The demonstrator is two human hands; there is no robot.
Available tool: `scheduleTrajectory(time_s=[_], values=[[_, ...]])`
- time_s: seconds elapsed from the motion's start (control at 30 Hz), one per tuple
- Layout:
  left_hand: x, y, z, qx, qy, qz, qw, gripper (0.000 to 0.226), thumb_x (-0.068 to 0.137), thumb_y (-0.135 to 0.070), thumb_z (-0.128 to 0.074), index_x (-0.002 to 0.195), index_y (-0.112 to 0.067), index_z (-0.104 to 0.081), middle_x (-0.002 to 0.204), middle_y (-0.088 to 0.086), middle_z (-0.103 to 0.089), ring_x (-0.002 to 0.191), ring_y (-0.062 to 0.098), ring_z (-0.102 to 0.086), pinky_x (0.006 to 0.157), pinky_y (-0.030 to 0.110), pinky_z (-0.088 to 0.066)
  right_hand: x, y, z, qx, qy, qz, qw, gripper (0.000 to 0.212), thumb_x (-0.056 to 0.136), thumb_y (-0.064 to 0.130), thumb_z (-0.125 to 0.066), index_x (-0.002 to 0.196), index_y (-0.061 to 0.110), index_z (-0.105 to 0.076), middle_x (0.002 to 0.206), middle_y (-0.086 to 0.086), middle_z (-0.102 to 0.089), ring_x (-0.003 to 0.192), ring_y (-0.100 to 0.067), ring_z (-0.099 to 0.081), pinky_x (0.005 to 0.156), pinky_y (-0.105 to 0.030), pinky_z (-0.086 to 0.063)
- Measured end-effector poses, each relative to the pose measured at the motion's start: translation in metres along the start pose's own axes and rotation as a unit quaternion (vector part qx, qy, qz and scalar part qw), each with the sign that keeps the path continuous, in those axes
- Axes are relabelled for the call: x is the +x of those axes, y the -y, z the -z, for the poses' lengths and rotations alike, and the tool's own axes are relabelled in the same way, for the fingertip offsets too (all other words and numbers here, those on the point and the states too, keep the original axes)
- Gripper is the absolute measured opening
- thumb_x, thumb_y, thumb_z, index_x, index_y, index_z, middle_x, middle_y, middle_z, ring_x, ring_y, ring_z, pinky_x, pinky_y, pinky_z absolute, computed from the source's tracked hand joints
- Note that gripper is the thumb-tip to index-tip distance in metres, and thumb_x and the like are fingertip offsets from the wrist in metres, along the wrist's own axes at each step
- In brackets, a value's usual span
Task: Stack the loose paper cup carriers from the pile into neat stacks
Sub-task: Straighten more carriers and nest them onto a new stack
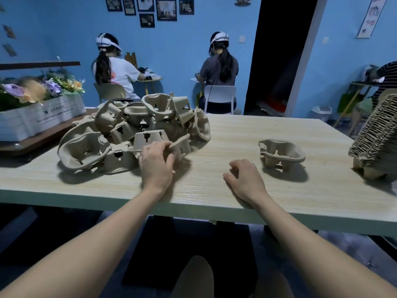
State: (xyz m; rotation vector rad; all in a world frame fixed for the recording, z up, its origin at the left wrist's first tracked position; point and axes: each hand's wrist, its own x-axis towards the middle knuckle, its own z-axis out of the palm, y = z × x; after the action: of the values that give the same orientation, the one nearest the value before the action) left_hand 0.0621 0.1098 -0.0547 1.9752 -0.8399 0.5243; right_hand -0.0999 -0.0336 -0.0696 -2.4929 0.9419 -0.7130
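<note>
We are pinching a carrier [179,145] at the pile [133,130] with our left hand [156,164]; right hand [247,179] is resting loosely curled, holding nothing.

A white wooden planter box [40,119] printed "GARDEN" is sitting at the far left on a dark board, holding purple and orange artificial flowers [32,88]. Behind the light wood-grain table [225,186], 2 people wearing white headsets are sitting with their backs to the camera, 1 on a tan chair [109,91], 1 on a white chair [219,97]. Framed pictures [166,9] are hanging on the blue wall. A white waste bin [321,112] is standing beside the dark doorway [279,54].
</note>
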Motion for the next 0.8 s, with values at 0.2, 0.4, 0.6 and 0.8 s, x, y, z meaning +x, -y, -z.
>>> scheduleTrajectory(time_s=[0.2, 0.4, 0.6, 0.8], values=[[-0.005, -0.015, -0.009, -0.055, 0.025, -0.042, 0.997, 0.016, 0.084, -0.018, -0.068, 0.1, -0.016, -0.07, 0.099, -0.002, -0.068, 0.096, 0.019, -0.051, 0.078, 0.031, -0.038, 0.002, 0.0, -0.001, 0.018, 0.0, -0.005, 1.0, 0.038, 0.089, 0.032, -0.057, 0.122, 0.012, -0.057, 0.119, -0.004, -0.058, 0.113, -0.021, -0.048, 0.096, -0.033, -0.038], [-0.017, -0.037, -0.024, -0.06, 0.061, -0.102, 0.991, 0.014, 0.081, -0.021, -0.071, 0.094, -0.02, -0.072, 0.09, -0.006, -0.068, 0.089, 0.013, -0.049, 0.076, 0.034, -0.042, 0.0, 0.001, 0.003, 0.11, -0.021, -0.008, 0.994, 0.029, 0.091, 0.034, -0.057, 0.108, 0.012, -0.065, 0.104, -0.001, -0.066, 0.098, -0.017, -0.059, 0.086, -0.03, -0.045], [-0.022, -0.043, -0.036, -0.063, 0.073, -0.142, 0.985, 0.011, 0.078, -0.022, -0.074, 0.088, -0.021, -0.072, 0.086, -0.007, -0.068, 0.089, 0.017, -0.054, 0.078, 0.034, -0.042, 0.013, 0.013, 0.009, 0.266, -0.006, -0.092, 0.96, 0.029, 0.093, 0.035, -0.053, 0.086, 0.01, -0.066, 0.086, -0.006, -0.068, 0.086, -0.022, -0.062, 0.084, -0.04, -0.048], [-0.018, -0.04, -0.033, -0.035, 0.101, -0.171, 0.979, 0.032, 0.079, -0.05, -0.063, 0.091, -0.021, -0.07, 0.09, -0.004, -0.066, 0.092, 0.019, -0.055, 0.08, 0.036, -0.047, 0.03, 0.039, 0.001, 0.33, 0.003, -0.181, 0.926, 0.035, 0.086, 0.024, -0.06, 0.052, 0.015, -0.054, 0.054, -0.005, -0.055, 0.066, -0.024, -0.054, 0.065, -0.037, -0.043]])
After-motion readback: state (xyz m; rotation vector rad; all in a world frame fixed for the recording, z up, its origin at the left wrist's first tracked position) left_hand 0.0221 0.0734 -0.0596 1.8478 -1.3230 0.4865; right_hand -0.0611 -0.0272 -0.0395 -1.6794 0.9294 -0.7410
